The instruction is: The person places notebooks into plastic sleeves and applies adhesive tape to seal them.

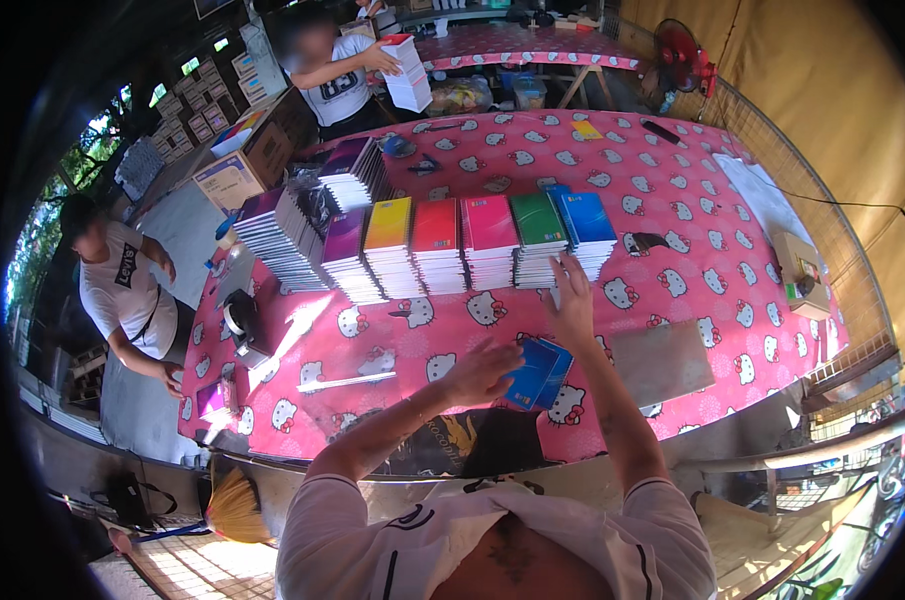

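Note:
Spiral-bound notebooks stand in a row of stacks on the table: purple, yellow, red, pink, green and blue. My right hand reaches to the front of the green and blue stacks, its fingers stretched out against the page edges. Two loose blue notebooks lie overlapping near the table's front edge. Over their left side is my left hand, fingers extended and apart; whether it touches the covers I cannot tell.
More purple notebooks are piled at the back left beside cardboard boxes. A black tape dispenser stands at left. Two co-workers are across and left of the table; one holds a notebook stack. A grey board lies at right.

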A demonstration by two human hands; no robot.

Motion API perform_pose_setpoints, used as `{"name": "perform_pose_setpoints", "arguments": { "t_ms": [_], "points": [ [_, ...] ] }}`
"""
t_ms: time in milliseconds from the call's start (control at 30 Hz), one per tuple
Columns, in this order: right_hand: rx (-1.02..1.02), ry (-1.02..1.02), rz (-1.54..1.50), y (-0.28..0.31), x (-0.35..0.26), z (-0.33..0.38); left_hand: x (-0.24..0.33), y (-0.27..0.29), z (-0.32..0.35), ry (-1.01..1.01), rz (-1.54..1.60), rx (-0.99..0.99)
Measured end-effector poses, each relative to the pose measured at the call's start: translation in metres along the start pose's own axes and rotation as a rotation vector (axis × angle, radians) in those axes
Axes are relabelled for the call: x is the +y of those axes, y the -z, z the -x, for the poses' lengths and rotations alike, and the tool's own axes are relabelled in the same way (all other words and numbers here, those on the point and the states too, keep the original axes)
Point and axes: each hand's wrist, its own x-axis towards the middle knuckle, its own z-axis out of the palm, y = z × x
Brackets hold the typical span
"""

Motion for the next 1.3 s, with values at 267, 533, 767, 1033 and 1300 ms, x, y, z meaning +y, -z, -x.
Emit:
{"name": "perform_pose_setpoints", "arguments": {
  "t_ms": [267, 533, 767, 1033, 1300],
  "points": [
    [0.0, 0.408, 0.127, -0.04, -0.043, -0.067, -0.108, 0.09, -0.071, 0.581, -0.632, 0.4],
    [-0.416, -0.119, 0.02, 0.034, -0.053, 0.164, -0.032, 0.1, -0.035, 0.22, -0.389, 0.557],
    [0.039, -0.104, -0.047, 0.019, -0.012, 0.012, 0.041, -0.048, 0.023, 0.062, -0.008, 0.031],
    [-0.016, 0.09, 0.317, -0.017, -0.015, -0.047, -0.099, 0.08, -0.09, 0.294, -0.472, 0.34],
    [-0.215, -0.19, -0.394, 0.011, 0.023, 0.147, -0.021, 0.045, -0.007, -0.078, -0.102, 0.397]
  ]
}}
